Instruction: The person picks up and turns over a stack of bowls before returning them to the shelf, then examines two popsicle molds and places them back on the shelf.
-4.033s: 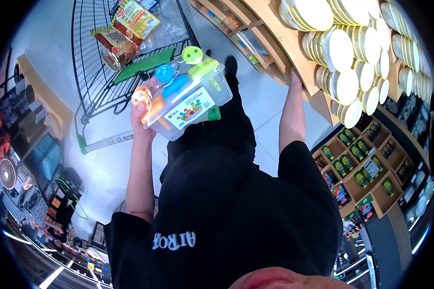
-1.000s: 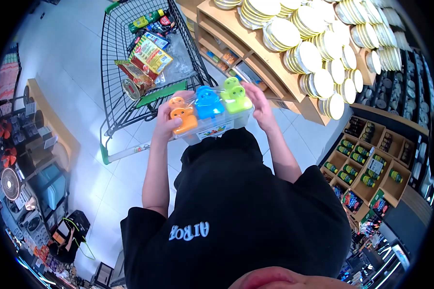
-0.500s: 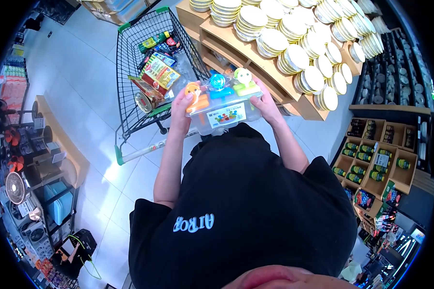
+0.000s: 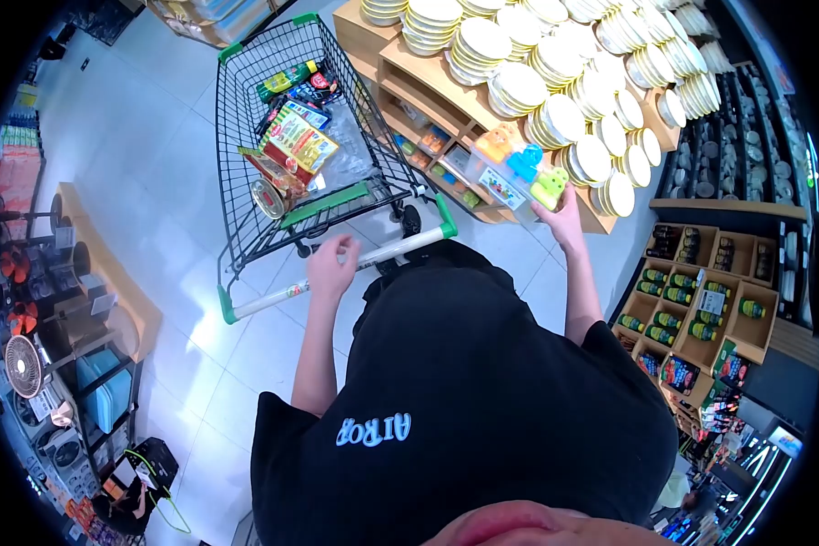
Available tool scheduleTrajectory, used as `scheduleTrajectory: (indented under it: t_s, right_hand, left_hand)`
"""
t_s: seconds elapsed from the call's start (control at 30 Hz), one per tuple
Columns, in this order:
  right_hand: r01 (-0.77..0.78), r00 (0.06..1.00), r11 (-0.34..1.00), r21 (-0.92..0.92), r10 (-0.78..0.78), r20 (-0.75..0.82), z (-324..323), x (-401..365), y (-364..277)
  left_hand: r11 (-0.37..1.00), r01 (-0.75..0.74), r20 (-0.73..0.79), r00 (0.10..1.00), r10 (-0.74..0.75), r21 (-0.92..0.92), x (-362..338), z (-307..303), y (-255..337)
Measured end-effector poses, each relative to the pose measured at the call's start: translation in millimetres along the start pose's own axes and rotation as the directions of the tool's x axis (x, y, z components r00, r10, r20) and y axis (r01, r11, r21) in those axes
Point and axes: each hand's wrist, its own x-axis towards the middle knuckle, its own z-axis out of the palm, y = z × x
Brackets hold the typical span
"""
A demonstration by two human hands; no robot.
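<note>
My right hand grips one end of a clear plastic box of ice-pop molds, out to the right beside the wooden display shelf. Orange, blue and green animal-shaped handles stick up from the box, and a printed label covers its side. Just above the white handle bar of the shopping cart is my left hand, its fingers loosely bent and holding nothing. In the cart lie a yellow and red food packet, a tin, a green and yellow pack and clear plastic wrapping.
Stacks of white plates with yellow rims cover the stepped wooden display at the right. Jars with green labels fill wooden bins farther right. Fans stand on shelving at the left. Tiled floor runs beside the cart.
The mold box has moved from in front of my body to the right, toward the display. My left hand has let go of it and dropped back near the cart handle.
</note>
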Motion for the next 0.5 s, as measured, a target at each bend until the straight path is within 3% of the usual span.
scheduleTrajectory:
  t_s: [0.07, 0.1, 0.17, 0.23, 0.37, 0.5]
  right_hand:
    - [-0.007, 0.999, 0.98, -0.198, 0.0, -0.037, 4.8, 17.4, 42.7]
    - [0.04, 0.994, 0.961, -0.274, -0.067, -0.088, 22.4, 14.6, 20.8]
    - [0.107, 0.982, 0.901, -0.419, -0.161, -0.094, 42.1, 42.8, 84.1]
    - [0.048, 0.985, 0.869, -0.492, -0.123, -0.122, 73.7, 59.3, 101.4]
    - [-0.066, 0.993, 0.872, -0.485, 0.007, -0.122, 144.7, 105.9, 156.8]
    - [-0.126, 0.971, 0.913, -0.387, 0.033, -0.237, 211.6, 144.6, 151.2]
  left_hand:
    - [0.987, -0.014, 0.073, 0.997, 0.002, 0.159, -9.3, -4.1, -3.4]
    - [0.97, -0.018, 0.12, 0.993, -0.012, 0.242, -9.2, -7.1, -0.9]
    - [0.915, -0.044, 0.219, 0.974, -0.049, 0.4, -8.3, -10.6, 5.1]
    - [0.916, -0.02, 0.156, 0.987, -0.046, 0.401, -8.4, -5.0, 5.7]
    - [0.881, -0.037, 0.122, 0.992, -0.024, 0.472, -8.9, 4.5, -1.8]
    - [0.873, -0.084, 0.044, 0.996, 0.072, 0.48, -12.5, 10.2, -11.1]
